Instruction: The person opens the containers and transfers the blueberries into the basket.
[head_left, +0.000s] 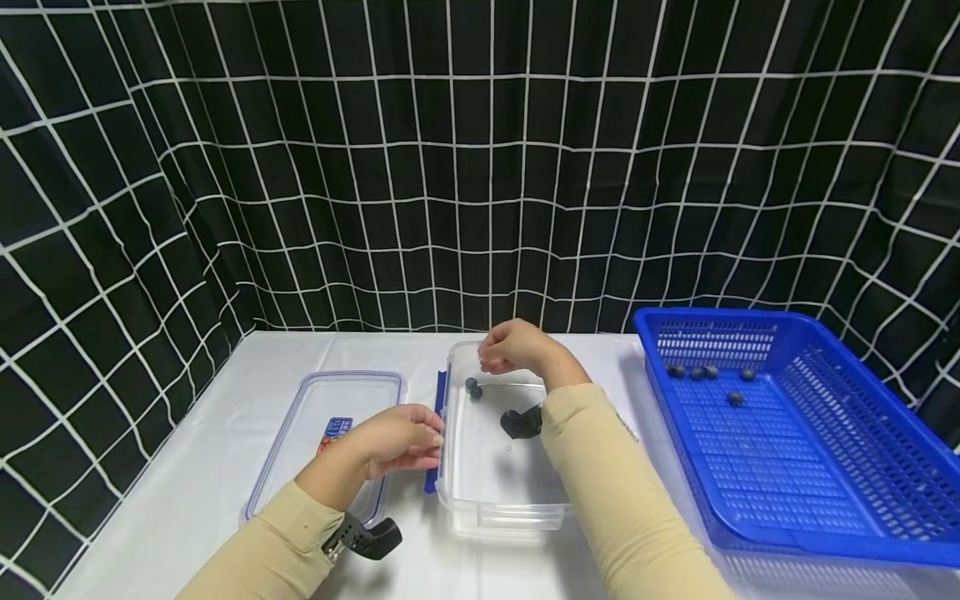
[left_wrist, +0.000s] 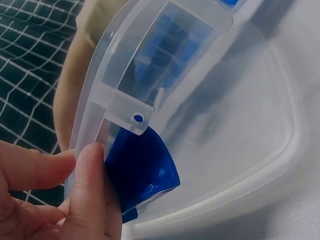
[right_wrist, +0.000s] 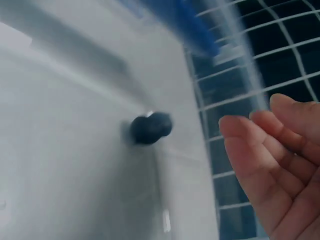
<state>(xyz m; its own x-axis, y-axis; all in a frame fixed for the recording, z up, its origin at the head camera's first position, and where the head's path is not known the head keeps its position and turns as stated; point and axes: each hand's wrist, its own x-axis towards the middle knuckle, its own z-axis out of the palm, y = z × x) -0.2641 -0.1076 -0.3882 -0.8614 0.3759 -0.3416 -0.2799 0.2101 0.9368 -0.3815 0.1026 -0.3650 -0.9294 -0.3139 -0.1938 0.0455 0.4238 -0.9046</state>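
Note:
A clear plastic food container (head_left: 480, 467) with blue latches stands uncovered on the white table. Two blueberries (right_wrist: 150, 128) lie together inside it, near the far left corner. My left hand (head_left: 405, 437) holds the container's left rim between thumb and fingers, beside a blue latch flap (left_wrist: 142, 167) that hangs outward. Over the container's far side hovers my right hand (head_left: 513, 346), its fingers loosely bent and nothing visible between them. In the right wrist view its fingertips (right_wrist: 235, 127) are apart from the berries.
On the right stands a blue plastic basket (head_left: 772, 467) with several blueberries (head_left: 711, 372) near its far left end. A clear lid (head_left: 300, 425) with a coloured label lies left of the container, partly behind my left forearm. A black gridded curtain (head_left: 480, 167) closes off the back.

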